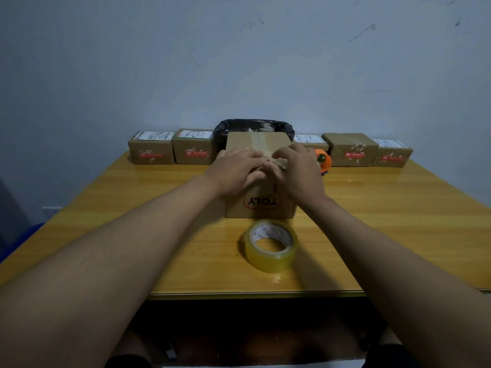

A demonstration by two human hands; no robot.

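Note:
A brown cardboard box [261, 205] printed "TOLY" upside down stands in the middle of the wooden table [159, 235]. A band of clear tape runs across its shut top flaps. My left hand [239, 168] lies flat on the front of the box top, fingers stretched toward the tape. My right hand [300, 168] is on the box's front right corner, and its fingertips pinch a crumpled piece of tape [279, 162] at the top front edge. A roll of clear packing tape [271, 245] lies flat on the table just in front of the box.
Behind the box stands a bin with a black bag [255, 127]. Small labelled parcels line the table's far edge, two on the left [151, 151] and three on the right [353, 150]. An orange tape dispenser [324, 159] sits right of the box. A wall rises behind.

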